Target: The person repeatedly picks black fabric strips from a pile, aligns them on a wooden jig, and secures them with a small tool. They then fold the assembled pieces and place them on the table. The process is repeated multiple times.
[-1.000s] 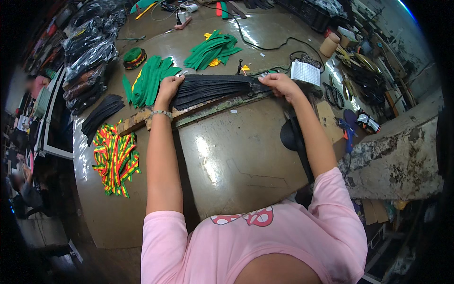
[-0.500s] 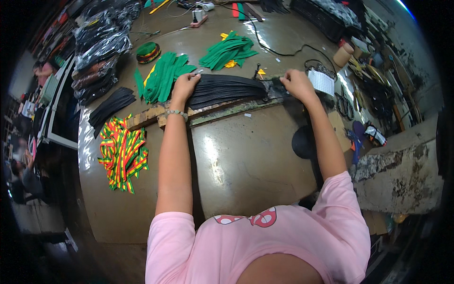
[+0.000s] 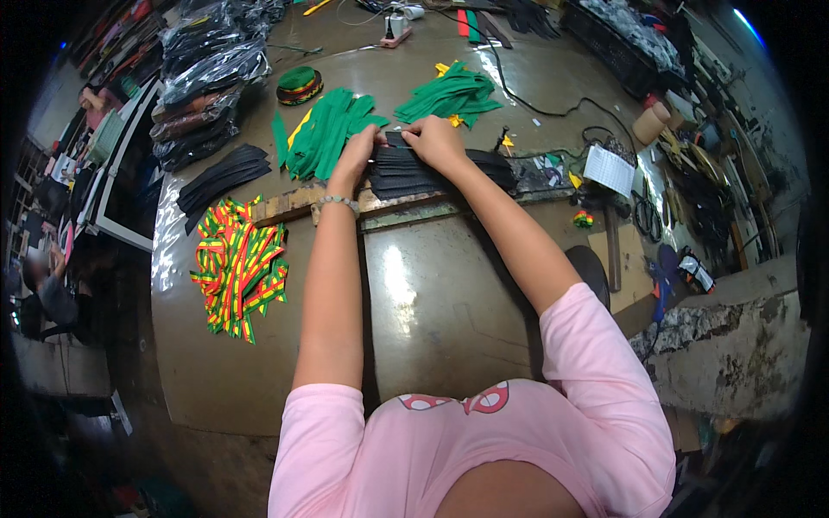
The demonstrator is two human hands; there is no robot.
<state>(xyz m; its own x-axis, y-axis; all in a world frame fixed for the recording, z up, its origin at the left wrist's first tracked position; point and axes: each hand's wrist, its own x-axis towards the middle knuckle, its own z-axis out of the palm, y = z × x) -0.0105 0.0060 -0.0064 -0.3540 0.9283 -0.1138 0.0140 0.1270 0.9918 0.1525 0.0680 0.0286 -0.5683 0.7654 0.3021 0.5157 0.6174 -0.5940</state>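
A bundle of black strips (image 3: 414, 177) lies side by side along a worn wooden bar (image 3: 292, 205) across the table. At the bundle's left end, my left hand (image 3: 356, 154) has its fingers closed on the end of a black strip (image 3: 396, 139). My right hand (image 3: 439, 143) pinches the same strip a short way to the right, over the far side of the bundle. Its forearm crosses above the strips and hides part of them. The fingertips of my left hand are partly hidden.
Beyond the bar lie two piles of green strips (image 3: 332, 134) and a roll of striped ribbon (image 3: 299, 85). A heap of red, yellow and green strips (image 3: 240, 269) sits at the left. Scissors (image 3: 646, 214), a white paper (image 3: 610, 171) and a black cable (image 3: 553, 112) are at the right.
My right hand has moved left from the bar's right end to beside my left hand. The view has shifted, so the table's things appear further right.
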